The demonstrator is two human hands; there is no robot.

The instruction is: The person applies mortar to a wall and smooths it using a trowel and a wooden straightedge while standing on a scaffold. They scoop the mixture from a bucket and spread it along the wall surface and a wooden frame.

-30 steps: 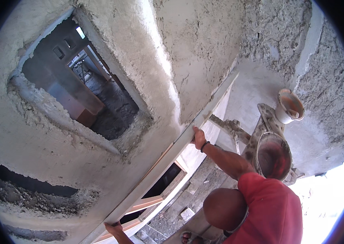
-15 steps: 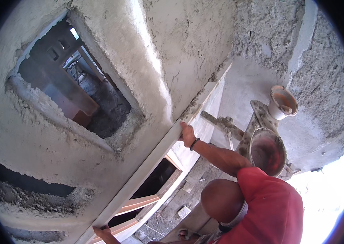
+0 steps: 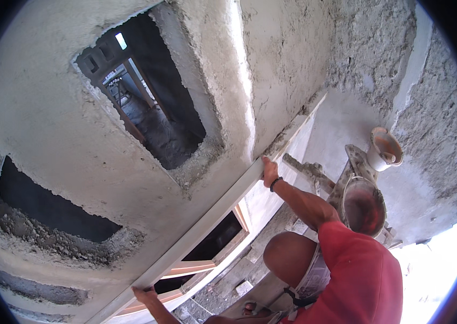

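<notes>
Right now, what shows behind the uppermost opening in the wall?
A dim room with a floor and brighter doorway. The surrounding wall covers the rest, unseen from here.

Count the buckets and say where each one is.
2: a smaller pale bucket at right, and a larger bucket just below it in the picture, above the red shirt. Others may be hidden.
</notes>
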